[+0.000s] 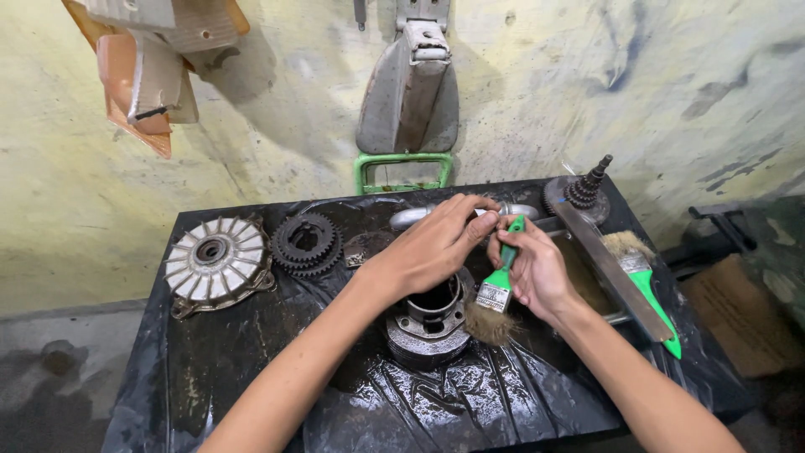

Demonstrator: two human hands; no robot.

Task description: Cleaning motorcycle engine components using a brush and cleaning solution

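My right hand (537, 273) grips a green-handled paint brush (501, 285), its bristles pointing down beside a dark round engine cylinder (428, 327) on the black plastic sheet. My left hand (432, 243) pinches a small metal part (489, 214) between thumb and fingertips, just above the brush handle and in front of a shiny metal tube (411, 218). Both hands meet over the cylinder.
A finned silver hub (216, 262) and a stack of dark gears (306, 243) lie at the left. A metal tray (587, 277), a flat steel bar (608, 264), a second green brush (646, 285) and a stepped gear shaft (587, 184) sit right. A green frame (402, 172) leans on the wall.
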